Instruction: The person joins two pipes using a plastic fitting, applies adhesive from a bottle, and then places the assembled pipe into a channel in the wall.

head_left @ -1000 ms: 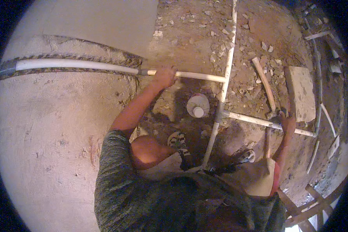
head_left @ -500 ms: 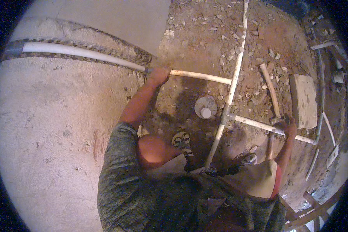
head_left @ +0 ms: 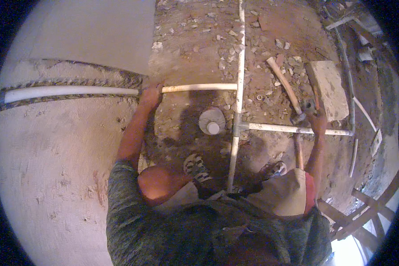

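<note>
My left hand (head_left: 151,94) is closed round the white pipe (head_left: 199,87) at its joint with the pipe set in the wall channel (head_left: 71,92). That branch meets a long white pipe (head_left: 240,66). My right hand (head_left: 317,120) is closed at a small grey object (head_left: 309,106) whose kind I cannot make out, just above the lower pipe branch (head_left: 275,127). Beside it lies a wooden-handled hammer (head_left: 286,85). Another wooden handle (head_left: 299,153) runs beneath that branch. Between the pipes sits a round grey container with a white top (head_left: 213,127).
A concrete block (head_left: 330,91) lies at right. Rubble (head_left: 226,35) covers the dirt floor. A plastered wall (head_left: 53,155) fills the left. Loose pipes (head_left: 363,111) and wooden planks (head_left: 372,204) lie at far right. My sandalled feet (head_left: 197,166) straddle the long pipe.
The view has swung, so the scene sits further left. My right hand has moved slightly up, above the lower pipe branch. My left hand stays on the pipe joint.
</note>
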Demonstrator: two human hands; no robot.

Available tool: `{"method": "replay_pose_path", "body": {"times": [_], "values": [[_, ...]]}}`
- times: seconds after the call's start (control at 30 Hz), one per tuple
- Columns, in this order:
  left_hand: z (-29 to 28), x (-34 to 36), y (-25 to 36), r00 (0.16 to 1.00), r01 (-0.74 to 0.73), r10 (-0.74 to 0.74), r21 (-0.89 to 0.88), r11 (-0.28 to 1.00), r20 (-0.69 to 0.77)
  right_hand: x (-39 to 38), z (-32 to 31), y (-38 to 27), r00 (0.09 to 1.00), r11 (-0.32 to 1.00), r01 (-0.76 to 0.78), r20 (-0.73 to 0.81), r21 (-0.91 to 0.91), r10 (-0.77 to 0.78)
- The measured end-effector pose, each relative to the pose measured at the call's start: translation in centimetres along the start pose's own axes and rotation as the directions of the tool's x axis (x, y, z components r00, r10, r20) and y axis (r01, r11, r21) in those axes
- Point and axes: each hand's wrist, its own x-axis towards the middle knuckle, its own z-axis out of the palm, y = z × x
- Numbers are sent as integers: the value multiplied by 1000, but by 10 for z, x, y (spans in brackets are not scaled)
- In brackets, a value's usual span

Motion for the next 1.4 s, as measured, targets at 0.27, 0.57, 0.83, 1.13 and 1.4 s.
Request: {"method": "replay_pose_path", "body": {"times": [0.27,0.57,0.83,1.13,1.4], "values": [[-2,12,6,1000,-11,10,52,999,20,38,129,-67,985,872,-155,145,463,98],[-26,26,63,989,-145,144,-57,988,-24,51,201,-152,969,963,-87,245,254,22],[-23,16,77,990,-131,114,-236,963,-84,69,259,-132,994,957,44,86,286,-72],[-31,7,84,996,-51,75,-348,936,56,51,232,-163,992,958,-99,105,268,73],[-31,10,96,998,-33,51,-380,925,38,53,226,-154,982,960,-133,163,245,94]]}}
